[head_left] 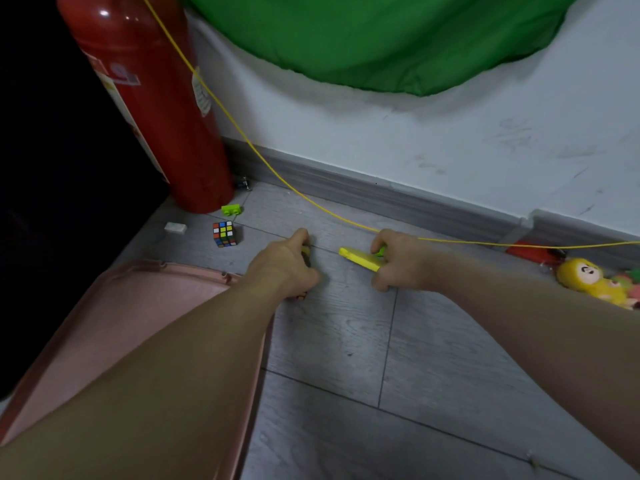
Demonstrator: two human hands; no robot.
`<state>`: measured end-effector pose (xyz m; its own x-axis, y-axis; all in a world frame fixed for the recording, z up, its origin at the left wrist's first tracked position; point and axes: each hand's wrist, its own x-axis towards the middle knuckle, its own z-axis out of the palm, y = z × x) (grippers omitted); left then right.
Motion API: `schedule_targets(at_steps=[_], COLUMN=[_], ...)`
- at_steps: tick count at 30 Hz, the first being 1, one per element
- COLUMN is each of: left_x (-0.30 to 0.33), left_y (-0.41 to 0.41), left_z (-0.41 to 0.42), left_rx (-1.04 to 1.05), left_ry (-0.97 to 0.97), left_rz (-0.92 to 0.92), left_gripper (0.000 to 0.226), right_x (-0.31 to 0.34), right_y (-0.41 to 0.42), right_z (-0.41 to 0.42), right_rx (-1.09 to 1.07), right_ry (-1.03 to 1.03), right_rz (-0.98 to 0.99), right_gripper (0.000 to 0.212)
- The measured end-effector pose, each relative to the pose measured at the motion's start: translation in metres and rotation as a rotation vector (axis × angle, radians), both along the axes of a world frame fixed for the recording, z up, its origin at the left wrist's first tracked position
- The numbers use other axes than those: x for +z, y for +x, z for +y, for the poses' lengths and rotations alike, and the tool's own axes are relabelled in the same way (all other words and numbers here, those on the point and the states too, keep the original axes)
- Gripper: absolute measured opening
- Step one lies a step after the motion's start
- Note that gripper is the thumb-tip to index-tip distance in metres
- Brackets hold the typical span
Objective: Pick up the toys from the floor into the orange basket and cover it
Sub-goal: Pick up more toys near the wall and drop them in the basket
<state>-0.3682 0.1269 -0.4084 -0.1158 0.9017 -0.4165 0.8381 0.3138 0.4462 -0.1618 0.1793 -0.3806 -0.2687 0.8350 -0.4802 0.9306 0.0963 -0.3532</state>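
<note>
Grey floor toys are small: your right hand grips the yellow bar toy, your left hand curls on something (mostly hidden), so either may slip before the basket

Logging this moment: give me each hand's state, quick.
Left hand: fingers curled round a small toy, mostly hidden.
Right hand: gripping the yellow toy.
</note>
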Motion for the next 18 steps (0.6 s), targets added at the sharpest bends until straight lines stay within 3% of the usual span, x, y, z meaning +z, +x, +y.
schedule_targets(at_steps=[4,9,15,18], left_x=[0.016,0.067,0.151,0.208], left_y=[0.008,0.026,0.066,0.080], left_z=[-0.009,-0.012,-0.052,-0.073], left_rx=[0.004,-0.005,-0.159,-0.305], left_ry=[0.016,-0.011,-0.156,-0.245], left_rz=[-0.029,-0.212,-0.385,-0.384], left_gripper=[0.032,0.031,0.034,0.036], right_x=[0.016,0.056,0.146,0.187], right_y=[0.017,0.038,0.085,0.097], right_z=[-0.016,-0.038,-0.087,-0.114], right_rx=[-0.047,-0.092,-0.207,-0.217], right_ry=[0.023,0.017,0.114,0.109], right_rz=[0.064,0.088,0.218,0.315], right_gripper=[0.047,0.048,0.041,0.039])
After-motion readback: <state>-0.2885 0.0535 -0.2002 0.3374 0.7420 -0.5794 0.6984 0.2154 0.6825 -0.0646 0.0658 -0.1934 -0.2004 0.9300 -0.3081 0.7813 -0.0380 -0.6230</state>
